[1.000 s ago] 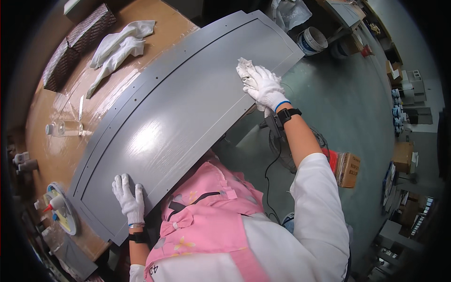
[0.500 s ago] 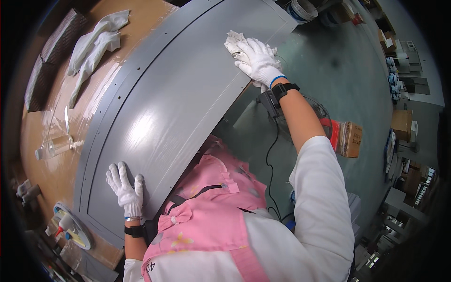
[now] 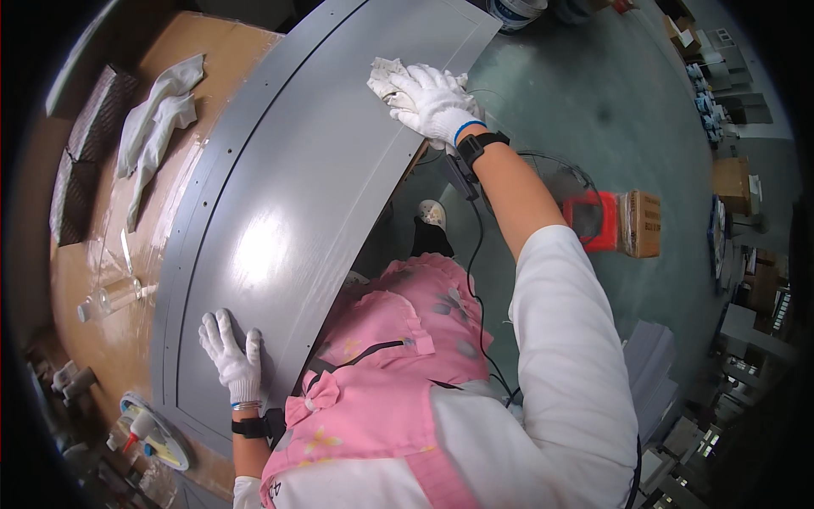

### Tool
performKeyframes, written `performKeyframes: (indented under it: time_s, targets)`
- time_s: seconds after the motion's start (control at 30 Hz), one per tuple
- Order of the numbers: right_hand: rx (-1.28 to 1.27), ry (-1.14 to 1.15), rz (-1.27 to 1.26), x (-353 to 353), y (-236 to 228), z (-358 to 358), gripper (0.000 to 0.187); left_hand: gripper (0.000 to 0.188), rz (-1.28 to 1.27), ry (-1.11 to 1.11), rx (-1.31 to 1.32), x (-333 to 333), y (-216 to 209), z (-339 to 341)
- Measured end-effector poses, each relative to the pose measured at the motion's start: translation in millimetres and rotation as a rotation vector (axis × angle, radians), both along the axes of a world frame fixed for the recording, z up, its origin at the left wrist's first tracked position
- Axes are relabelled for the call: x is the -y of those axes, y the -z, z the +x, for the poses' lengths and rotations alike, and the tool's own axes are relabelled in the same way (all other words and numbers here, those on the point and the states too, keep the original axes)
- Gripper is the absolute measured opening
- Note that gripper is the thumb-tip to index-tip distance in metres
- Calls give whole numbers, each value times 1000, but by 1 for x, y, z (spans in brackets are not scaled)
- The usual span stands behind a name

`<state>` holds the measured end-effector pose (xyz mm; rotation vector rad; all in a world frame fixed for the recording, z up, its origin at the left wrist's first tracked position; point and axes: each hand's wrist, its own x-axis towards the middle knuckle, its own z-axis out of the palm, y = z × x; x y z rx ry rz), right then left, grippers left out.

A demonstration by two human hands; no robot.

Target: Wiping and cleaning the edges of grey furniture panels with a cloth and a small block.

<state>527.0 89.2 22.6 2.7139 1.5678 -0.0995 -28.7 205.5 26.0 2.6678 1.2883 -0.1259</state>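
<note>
Grey panel, one, lying on the table, straight edge towards us; even wiping, we judge, calls for long, overlapping strokes under light pressure. Left hand, gloved: flat, fingers spread, palm down on the panel. Right hand, gloved: fingers over a bunched white cloth, grasping it against the panel near the straight edge.

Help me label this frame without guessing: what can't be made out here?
Head view: part of the crumpled cloth, hidden by the right hand.
Head view: palm of the left hand, turned down onto the gray panel.
Head view: panel's far end and rest of the bucket, cut off by the upper edge.
Head view: part of the fan, behind the right forearm.
</note>
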Motion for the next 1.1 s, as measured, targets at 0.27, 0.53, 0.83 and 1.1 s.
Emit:
performKeyframes:
  time_s: [0.27,0.53,0.83,1.1]
  targets:
    - [-223,-42,181,7,15,26,55,64,-60,-137,-2,22,-15,18]
    - [-1128,291,676,118,-36,98,48,57,-60,-276,77,96,-6,19]
    - [-1318,576,1051,352,-61,186,40,64,121,-334,2,163,15,32]
    - [-1474,683,991,425,-35,193,36,67,-32,-493,-54,204,-29,48]
